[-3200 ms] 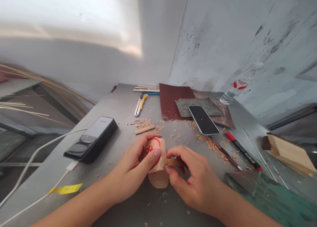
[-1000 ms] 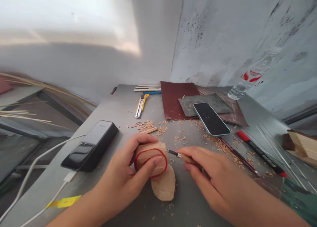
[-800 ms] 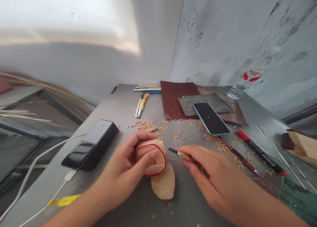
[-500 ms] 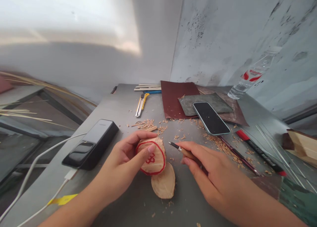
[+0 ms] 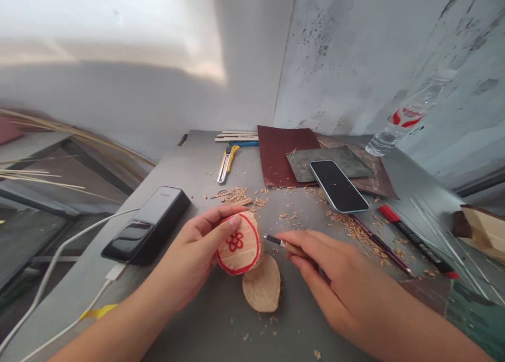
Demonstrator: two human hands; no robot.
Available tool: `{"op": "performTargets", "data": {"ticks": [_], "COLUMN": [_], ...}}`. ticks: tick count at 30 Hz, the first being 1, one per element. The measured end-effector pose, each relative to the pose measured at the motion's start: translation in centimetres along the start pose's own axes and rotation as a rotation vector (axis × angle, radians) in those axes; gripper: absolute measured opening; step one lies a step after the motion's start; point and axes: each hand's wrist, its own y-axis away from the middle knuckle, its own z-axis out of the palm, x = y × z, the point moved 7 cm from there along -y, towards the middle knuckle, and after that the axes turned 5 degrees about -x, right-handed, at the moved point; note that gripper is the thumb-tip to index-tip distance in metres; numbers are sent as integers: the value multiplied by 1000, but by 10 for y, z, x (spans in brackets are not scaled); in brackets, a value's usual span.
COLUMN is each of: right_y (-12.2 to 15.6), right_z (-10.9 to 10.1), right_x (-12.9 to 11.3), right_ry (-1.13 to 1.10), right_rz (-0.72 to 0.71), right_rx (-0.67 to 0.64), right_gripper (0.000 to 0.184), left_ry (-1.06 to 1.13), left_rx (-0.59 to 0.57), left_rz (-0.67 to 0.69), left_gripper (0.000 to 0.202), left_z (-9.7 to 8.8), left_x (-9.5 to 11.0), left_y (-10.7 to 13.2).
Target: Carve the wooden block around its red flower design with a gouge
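My left hand [image 5: 201, 246] grips a round wood slice [image 5: 241, 259] by its left side, thumb across the face. A red ring runs around that face, with a red flower drawn inside. In my right hand [image 5: 327, 267] is a carving knife [image 5: 290, 246] with a wooden handle and a dark metal tip; the tip points left, close to the slice's right edge but apart from it. Partly under the held slice, a second, plain wood slice [image 5: 262, 288] lies on the grey table [image 5: 205, 325].
Wood shavings [image 5: 236, 196] lie beyond my hands. A yellow utility knife [image 5: 228, 163], sandpaper sheets [image 5: 284, 157], a phone [image 5: 339, 187], a red-capped marker [image 5: 416, 241] and a water bottle [image 5: 400, 122] are farther back and right. A black power bank [image 5: 148, 225] with a white cable is at left.
My left thumb has shifted up and the held slice has turned, so the whole red flower now shows. The knife tip has come slightly left and down, nearer the slice's edge.
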Motion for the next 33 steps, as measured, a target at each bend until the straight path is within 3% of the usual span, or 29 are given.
{"op": "performTargets", "data": {"ticks": [6, 11, 22, 29, 33], "right_y": [0, 1, 3, 4, 4], "right_z": [-2, -5, -16, -17, -25], "right_x": [-9, -10, -6, -6, -7], "right_ry": [49, 50, 107, -9, -84], "right_rz": [-45, -76, -60, -50, -75], "right_rx": [-38, -17, 28, 17, 132], "right_gripper": [30, 30, 33, 28, 27], "left_ry": [-118, -153, -285, -434, -528], "left_rx": [-26, -58, -130, -146, -140], "left_rz": [64, 113, 59, 105, 138], "left_gripper": [41, 50, 49, 42, 41], "left_z": [-2, -2, 1, 3, 3], "left_x": [2, 4, -2, -4, -7], "left_y": [-1, -1, 2, 2, 4]}}
